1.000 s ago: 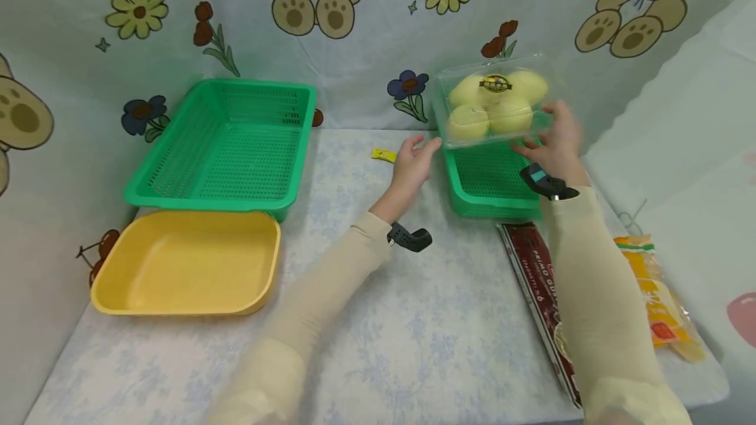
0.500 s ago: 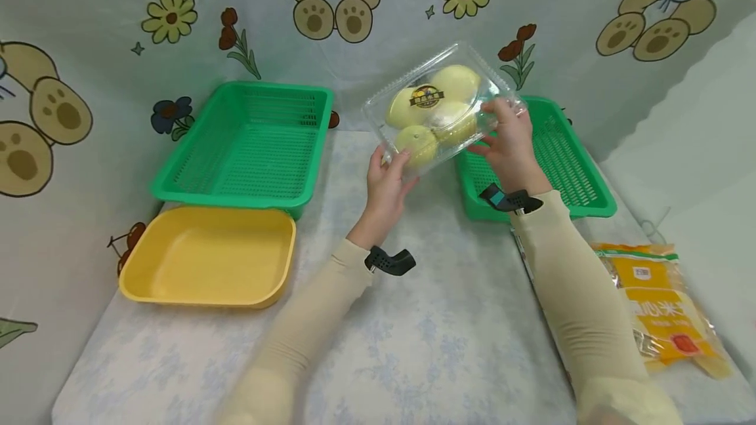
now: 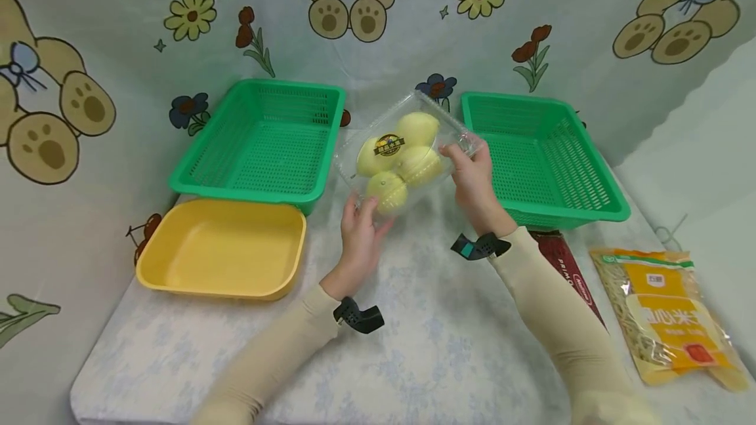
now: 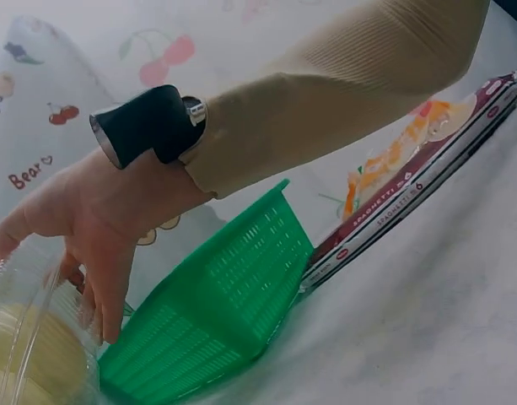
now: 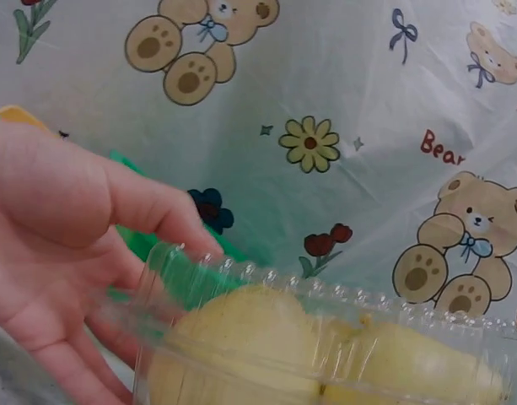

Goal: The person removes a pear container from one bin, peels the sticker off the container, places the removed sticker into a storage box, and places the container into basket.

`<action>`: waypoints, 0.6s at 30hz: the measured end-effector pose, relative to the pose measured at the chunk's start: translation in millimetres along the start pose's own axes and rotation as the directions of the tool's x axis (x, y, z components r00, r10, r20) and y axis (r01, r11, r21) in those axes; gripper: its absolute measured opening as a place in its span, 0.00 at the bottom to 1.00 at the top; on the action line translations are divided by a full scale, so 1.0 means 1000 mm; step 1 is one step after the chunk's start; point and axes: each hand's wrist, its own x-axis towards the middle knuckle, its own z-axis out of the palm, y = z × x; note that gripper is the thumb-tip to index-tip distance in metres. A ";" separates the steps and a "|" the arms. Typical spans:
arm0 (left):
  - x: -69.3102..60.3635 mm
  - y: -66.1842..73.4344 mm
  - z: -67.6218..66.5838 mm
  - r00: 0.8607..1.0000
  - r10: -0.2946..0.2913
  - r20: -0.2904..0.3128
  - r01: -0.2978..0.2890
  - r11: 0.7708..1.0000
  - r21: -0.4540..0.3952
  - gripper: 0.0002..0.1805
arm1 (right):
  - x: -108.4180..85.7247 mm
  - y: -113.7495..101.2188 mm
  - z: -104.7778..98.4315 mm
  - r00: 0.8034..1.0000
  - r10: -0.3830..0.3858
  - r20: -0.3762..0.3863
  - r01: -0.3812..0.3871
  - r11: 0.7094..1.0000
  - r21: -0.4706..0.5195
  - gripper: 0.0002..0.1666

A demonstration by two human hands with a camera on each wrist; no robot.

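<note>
Both hands, my left (image 3: 359, 241) and my right (image 3: 475, 185), clamped on a clear container (image 3: 444, 128). My left hand pinches its near corner, thumb uppermost, with the fingers partly hidden beneath; my right grips the corner at the right, thumb over the lid. Seen from the right wrist, my left thumb lies at the ridged plastic rim. The container is tilted, with its corners turned toward and away from me, and is held up over the surface (image 3: 413, 359). Inside lie four pale yellow fruits (image 3: 417, 128), grouped closely; a dark label (image 3: 389, 145) is fixed to the lid above them.

To the left of the container stands a green basket (image 3: 268, 153) with perforated walls; just in front of it is a yellow tray (image 3: 224, 251). To the right of the container, near my right hand, stands a second green basket (image 3: 537, 172). In front of this basket lies a dark red box (image 3: 564, 267), partly covered by my right sleeve (image 3: 561, 320); the left wrist view shows "SPAGHETTI" printed on it. Farther right, an orange bag (image 3: 673, 320) with a clear side panel lies flat. Behind the baskets hangs a pale backdrop (image 3: 407, 5) printed with bears and flowers. Each of my wrists bears a black device (image 3: 358, 317).
</note>
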 end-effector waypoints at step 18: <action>0.008 0.007 -0.037 0.996 0.053 -0.074 -0.020 0.922 0.387 0.34 | -0.035 0.083 -0.023 0.997 -0.048 -0.061 0.045 0.998 -0.047 0.07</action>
